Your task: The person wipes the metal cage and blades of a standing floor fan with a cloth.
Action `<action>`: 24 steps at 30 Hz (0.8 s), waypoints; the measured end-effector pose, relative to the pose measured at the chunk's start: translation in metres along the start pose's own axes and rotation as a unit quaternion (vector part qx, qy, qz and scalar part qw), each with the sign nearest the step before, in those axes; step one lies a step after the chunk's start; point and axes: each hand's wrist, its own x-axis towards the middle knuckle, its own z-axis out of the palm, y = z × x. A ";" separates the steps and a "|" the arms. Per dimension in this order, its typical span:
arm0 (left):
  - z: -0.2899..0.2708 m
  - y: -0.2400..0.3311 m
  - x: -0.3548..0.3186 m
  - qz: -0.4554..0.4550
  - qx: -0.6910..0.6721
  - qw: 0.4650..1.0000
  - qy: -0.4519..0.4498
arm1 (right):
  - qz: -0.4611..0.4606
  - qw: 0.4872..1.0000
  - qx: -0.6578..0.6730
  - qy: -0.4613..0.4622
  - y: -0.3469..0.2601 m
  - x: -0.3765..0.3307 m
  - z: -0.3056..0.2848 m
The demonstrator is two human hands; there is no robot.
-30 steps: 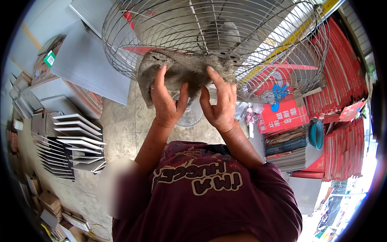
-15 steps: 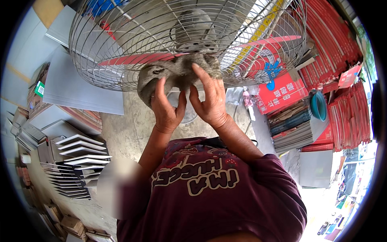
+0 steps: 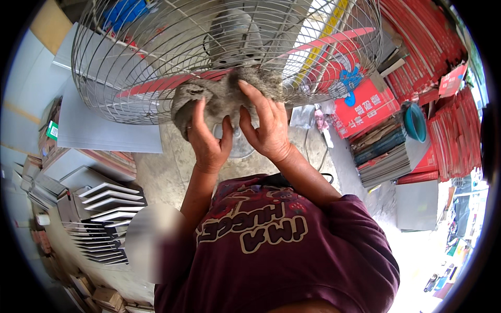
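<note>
A limp, dusty grey-brown cloth (image 3: pixel 209 93) with folds and an opening at its left end is held up in front of the fan. My left hand (image 3: pixel 210 143) pinches its left part, the thumb below and a finger along its face. With the right hand (image 3: pixel 265 125) I grip its other end, the index finger pressed along the front. Behind it stands a large fan with a round wire cage (image 3: pixel 99 94), red blades (image 3: pixel 156 83) and a grey motor (image 3: pixel 235 36). The fingers' far sides are hidden behind the cloth.
Grey boards (image 3: pixel 109 125) and a rack of white tiles (image 3: pixel 112 201) stand at the left. Stacked red cartons (image 3: pixel 360 112) and a teal basin (image 3: pixel 415 122) are at the right. A dark cable (image 3: pixel 326 175) lies on the concrete floor (image 3: pixel 164 172).
The view has shifted slightly, so the fan, cloth and hands sit a little further left. Both hands keep hold of the cloth with nearly the same grip.
</note>
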 end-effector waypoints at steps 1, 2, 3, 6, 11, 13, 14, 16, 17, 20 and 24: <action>-0.002 0.000 -0.001 -0.007 0.002 1.000 -0.002 | 0.013 1.000 0.017 -0.017 0.002 0.000 -0.001; -0.001 -0.001 -0.002 -0.009 0.002 1.000 0.002 | 0.023 0.999 0.027 -0.018 0.003 -0.001 -0.002; 0.000 0.000 -0.001 0.001 0.009 1.000 0.006 | 0.034 0.999 0.036 -0.018 0.003 -0.001 -0.004; 0.007 0.006 0.001 0.024 0.032 0.999 0.015 | 0.035 0.999 0.034 0.007 0.010 -0.004 -0.009; 0.025 0.020 -0.001 0.029 -0.031 0.999 -0.030 | 0.019 0.995 0.014 0.094 0.035 -0.011 -0.017; 0.035 0.022 -0.003 0.027 -0.071 0.997 -0.035 | 0.035 0.993 0.028 0.107 0.041 -0.013 -0.022; 0.039 0.025 -0.001 0.033 -0.073 0.996 -0.037 | 0.042 0.992 0.033 0.115 0.045 -0.015 -0.024; 0.045 0.032 0.005 0.046 -0.076 0.995 -0.040 | 0.068 0.990 0.035 0.117 0.049 -0.018 -0.030; 0.047 0.036 0.007 0.048 -0.079 0.994 -0.055 | 0.072 0.989 0.036 0.126 0.052 -0.020 -0.032; 0.054 0.045 0.011 0.048 -0.086 0.991 -0.085 | 0.091 0.985 0.028 0.144 0.059 -0.026 -0.038; 0.055 0.047 0.011 0.059 -0.073 0.994 -0.058 | 0.068 0.990 0.021 0.122 0.050 -0.024 -0.049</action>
